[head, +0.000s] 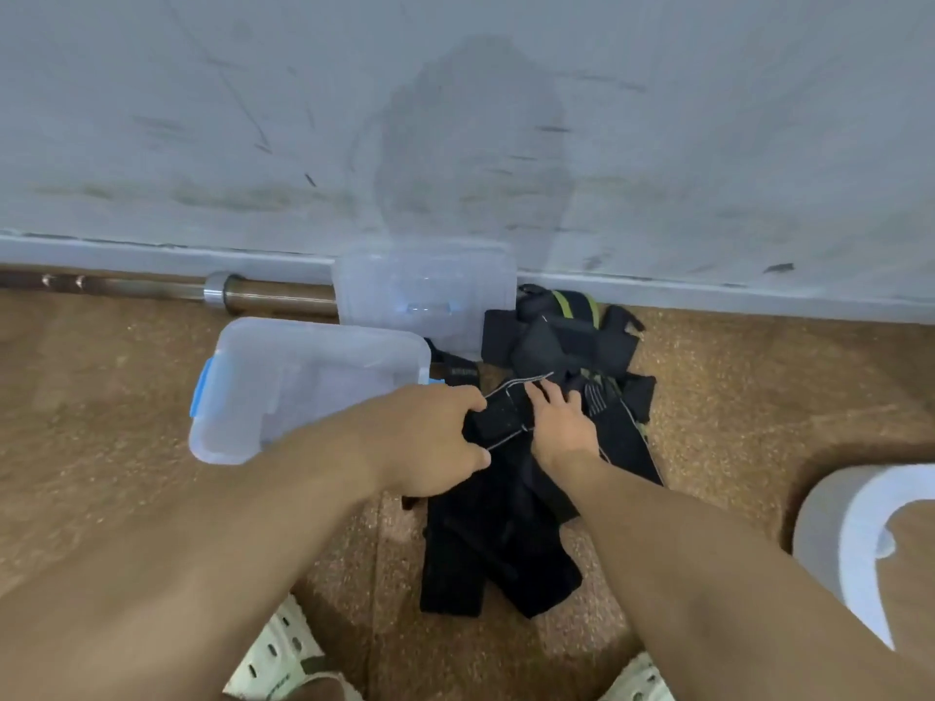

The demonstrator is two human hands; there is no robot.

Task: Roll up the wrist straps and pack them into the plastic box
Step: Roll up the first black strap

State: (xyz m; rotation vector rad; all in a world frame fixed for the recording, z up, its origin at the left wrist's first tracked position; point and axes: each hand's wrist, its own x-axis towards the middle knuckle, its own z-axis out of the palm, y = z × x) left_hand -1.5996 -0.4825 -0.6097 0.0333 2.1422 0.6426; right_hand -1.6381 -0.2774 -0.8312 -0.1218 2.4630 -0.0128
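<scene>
Black wrist strap lies beside the plastic box; your left hand grips its rolled end, your right hand presses flat, fingers relaxed, likely keeping the roll tight.

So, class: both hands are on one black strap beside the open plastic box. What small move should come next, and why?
Probably keep rolling the strap toward the right hand. The left hand already grips its bunched end, while the right presses the flat part on the pile. The box looks empty, so nothing seems ready to pack yet.
</scene>
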